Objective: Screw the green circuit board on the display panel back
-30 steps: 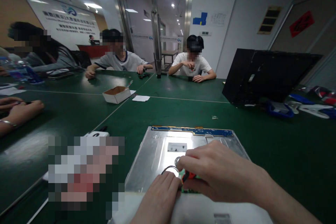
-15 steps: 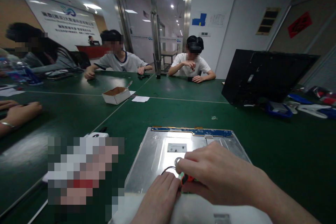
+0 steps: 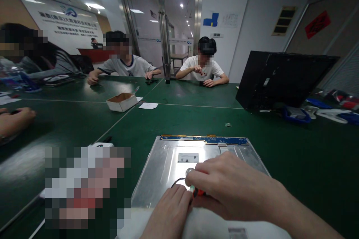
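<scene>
While the right hand (image 3: 224,185) has its fingers closed round a red-and-black tool (image 3: 200,192) over the metal panel (image 3: 161,160) on the green table (image 3: 303,157), the left hand (image 3: 172,203), its hold hidden, should press steadily to prevent slipping.

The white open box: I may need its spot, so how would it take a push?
The box looks like thin card, so it is probably light and easy to slide. Standing low and wide, it seems unlikely to tip. Its open top might let the walls flex if squeezed.
</scene>
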Motion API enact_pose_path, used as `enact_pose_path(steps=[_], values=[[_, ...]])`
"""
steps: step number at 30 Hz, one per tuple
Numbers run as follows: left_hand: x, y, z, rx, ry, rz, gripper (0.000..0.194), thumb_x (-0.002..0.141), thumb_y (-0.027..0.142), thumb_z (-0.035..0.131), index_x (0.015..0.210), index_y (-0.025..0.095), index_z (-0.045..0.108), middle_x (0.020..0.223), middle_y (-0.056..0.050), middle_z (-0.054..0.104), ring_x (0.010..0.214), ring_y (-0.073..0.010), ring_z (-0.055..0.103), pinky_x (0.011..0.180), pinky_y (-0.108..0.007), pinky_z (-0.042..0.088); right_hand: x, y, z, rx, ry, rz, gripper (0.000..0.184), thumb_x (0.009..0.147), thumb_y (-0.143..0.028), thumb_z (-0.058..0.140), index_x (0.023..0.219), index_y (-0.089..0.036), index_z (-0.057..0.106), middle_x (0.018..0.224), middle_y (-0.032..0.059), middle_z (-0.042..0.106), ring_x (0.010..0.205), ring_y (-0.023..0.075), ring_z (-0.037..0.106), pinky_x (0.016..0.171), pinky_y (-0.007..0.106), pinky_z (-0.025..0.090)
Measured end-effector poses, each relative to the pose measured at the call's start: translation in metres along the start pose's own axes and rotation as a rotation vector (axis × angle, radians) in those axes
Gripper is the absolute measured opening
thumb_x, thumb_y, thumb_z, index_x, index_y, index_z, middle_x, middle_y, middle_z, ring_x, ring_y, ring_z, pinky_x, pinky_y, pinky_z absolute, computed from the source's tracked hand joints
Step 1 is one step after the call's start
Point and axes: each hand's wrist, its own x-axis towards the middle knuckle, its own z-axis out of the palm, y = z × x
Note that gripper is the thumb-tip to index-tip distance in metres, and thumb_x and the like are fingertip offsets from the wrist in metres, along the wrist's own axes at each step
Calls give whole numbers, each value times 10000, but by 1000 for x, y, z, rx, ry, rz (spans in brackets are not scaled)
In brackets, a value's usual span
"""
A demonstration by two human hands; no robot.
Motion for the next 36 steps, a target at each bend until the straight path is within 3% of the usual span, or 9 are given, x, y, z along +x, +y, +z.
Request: enact_pose_path(steps=[5,11,19,29,36], values=[[-3,-2,10,-11,-4,-39,262,804,21,440,929,199,586,931,-59,648,836,-249,604,773,-395,539,-3,-1,0,8,6,13,175,918,-380,506,904,-206,512,819,-8,648,647,133,542,491,291,231],[0,5,-6,-94,-65,-48,233,792,80,480,978,177,581,981,-94,637,905,-270,596,848,-446,518,-6,-3,-7,78,-31,26,86,859,-229,499,937,-195,497,869,6,635,657,132,532,494,271,270],[-1,10,-17,-222,-43,-68,297,902,110,401,1160,183,529,1131,-118,608,1020,-253,579,904,-420,497,-4,-3,-5,12,-11,64,97,909,-288,504,945,-198,499,848,11,659,671,148,568,507,290,238],[5,17,-28,-193,-42,-43,257,829,57,406,1004,177,549,1013,-110,630,936,-253,598,841,-403,520,-7,-4,-9,64,-39,53,68,873,-203,479,936,-193,503,869,6,640,658,131,540,505,285,251],[5,16,-27,-164,-56,-47,250,806,74,391,972,164,555,965,-121,628,907,-261,594,855,-420,506,-6,-4,-5,15,-16,40,99,885,-304,510,903,-207,502,783,-4,635,618,137,520,501,282,218]])
